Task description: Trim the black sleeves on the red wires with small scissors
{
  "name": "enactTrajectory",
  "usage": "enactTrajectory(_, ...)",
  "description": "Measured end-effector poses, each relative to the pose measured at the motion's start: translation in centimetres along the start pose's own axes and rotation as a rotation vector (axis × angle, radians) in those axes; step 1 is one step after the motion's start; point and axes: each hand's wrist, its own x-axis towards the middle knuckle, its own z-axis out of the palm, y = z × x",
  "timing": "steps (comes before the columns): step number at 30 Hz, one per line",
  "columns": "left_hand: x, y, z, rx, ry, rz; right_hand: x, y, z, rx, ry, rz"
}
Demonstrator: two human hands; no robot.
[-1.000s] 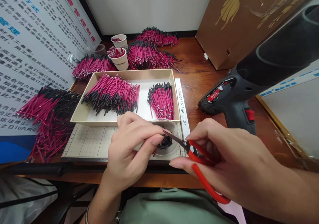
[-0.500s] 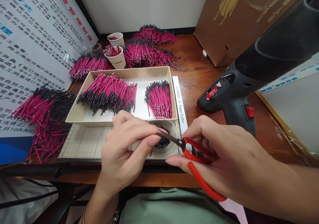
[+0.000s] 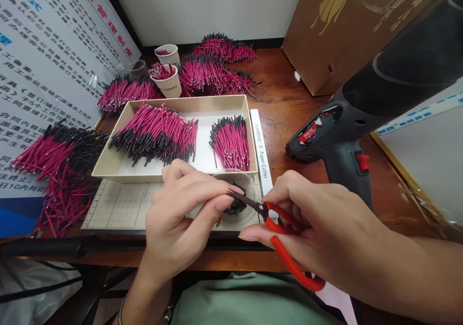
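My left hand (image 3: 181,216) pinches a thin red-and-black wire between thumb and forefinger; its red end (image 3: 218,222) peeks out below the thumb. In my right hand (image 3: 325,226) are red-handled scissors (image 3: 262,211), the fingers in the handle loops. The dark blades reach left to my left fingertips, where the wire's tip is mostly hidden. Under the blades sits a clear round dish (image 3: 252,215) with small black pieces (image 3: 236,206) inside. Just beyond, a cream box (image 3: 173,177) holds two bunches of red wires with black ends (image 3: 154,134).
The box and dish rest on a paper cutter (image 3: 119,207). More wire piles (image 3: 68,170) lie left and behind, beside paper cups (image 3: 170,86) of wires. A black heat gun (image 3: 336,137) with a red switch stands at right, before a brown carton (image 3: 314,40).
The view has shifted slightly. My right hand and the scissors have moved a little left, while the left hand keeps its pinch at nearly the same spot.
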Motion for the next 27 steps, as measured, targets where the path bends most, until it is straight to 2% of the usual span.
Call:
enactTrajectory(17, -0.02, -0.10, 0.08, -0.001, 0.003, 0.019, 0.16, -0.12, -0.62, 0.057, -0.009, 0.016)
enactTrajectory(27, -0.04, -0.11, 0.00, 0.009, -0.004, 0.015, 0.34, 0.19, -0.11, -0.057, 0.028, -0.019)
